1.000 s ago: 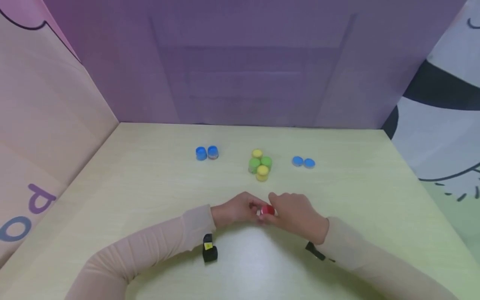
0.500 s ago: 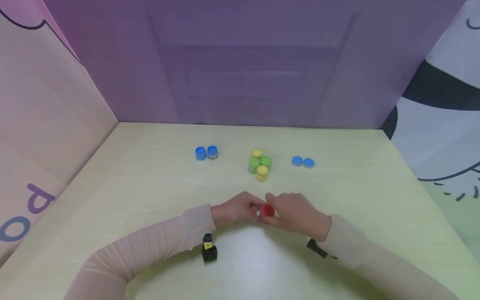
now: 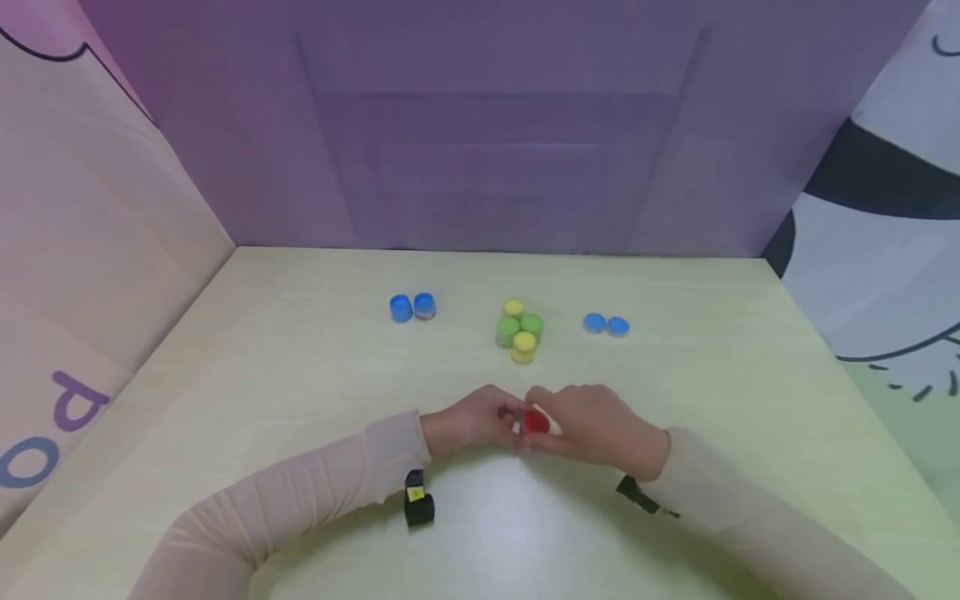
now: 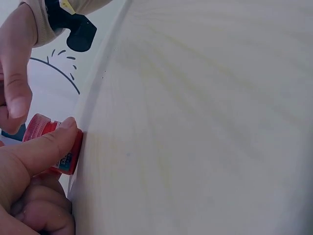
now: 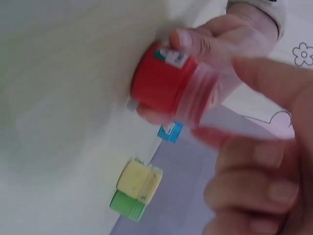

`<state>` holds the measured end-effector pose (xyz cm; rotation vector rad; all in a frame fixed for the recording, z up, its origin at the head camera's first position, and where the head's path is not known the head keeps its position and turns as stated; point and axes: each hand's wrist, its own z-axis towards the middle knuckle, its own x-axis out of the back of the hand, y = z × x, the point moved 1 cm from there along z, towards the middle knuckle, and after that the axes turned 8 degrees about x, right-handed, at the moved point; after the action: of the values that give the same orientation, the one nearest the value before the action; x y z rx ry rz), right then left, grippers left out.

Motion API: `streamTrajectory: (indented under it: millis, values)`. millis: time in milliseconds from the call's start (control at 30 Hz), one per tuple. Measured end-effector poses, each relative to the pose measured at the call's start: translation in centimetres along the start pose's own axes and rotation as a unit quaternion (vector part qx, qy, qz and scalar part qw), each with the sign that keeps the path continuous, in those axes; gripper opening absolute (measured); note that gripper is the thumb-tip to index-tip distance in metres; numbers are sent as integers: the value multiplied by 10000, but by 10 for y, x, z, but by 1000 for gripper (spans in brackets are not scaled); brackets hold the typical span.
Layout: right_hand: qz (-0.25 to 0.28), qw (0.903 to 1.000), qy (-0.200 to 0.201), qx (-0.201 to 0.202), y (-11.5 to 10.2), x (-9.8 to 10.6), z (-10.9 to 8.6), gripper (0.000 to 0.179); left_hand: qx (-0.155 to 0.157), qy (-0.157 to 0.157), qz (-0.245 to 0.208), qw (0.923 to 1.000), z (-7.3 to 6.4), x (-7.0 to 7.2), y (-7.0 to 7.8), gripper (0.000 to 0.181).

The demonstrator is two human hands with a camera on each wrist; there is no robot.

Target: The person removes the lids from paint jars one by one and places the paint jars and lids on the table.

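Note:
A small red jar with a label on its side and a ribbed, translucent lid is between my two hands above the table. My left hand grips the jar's body between thumb and fingers. Around the lid are the thumb and curled index finger of my right hand, one on each side. The lid is blurred, and the right wrist view shows a slight gap by the thumb. In the left wrist view the jar lies tilted, its lid toward the right hand.
Green jars and yellow jars stand clustered beyond the hands. Two blue jars are at the back left, two low blue discs at the right. A purple wall closes the table's back.
My right hand has turned a little about the lid, its fingertips shifting left and its wrist slightly right. The left hand keeps its hold on the jar in nearly the same place.

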<state>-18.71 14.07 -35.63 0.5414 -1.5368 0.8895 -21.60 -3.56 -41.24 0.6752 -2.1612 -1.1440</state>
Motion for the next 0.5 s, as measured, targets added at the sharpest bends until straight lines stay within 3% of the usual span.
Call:
streamTrajectory:
  millis: [300,500]
  values:
    - [-42,9942,-64,-1077,-7,-5,5,41,33,-7,-29,10000,0,-1,-2,32]
    - [116,9940,-124,-1084,-9,-4,6,34,13,57,141,9999,0,-1,-1,27]
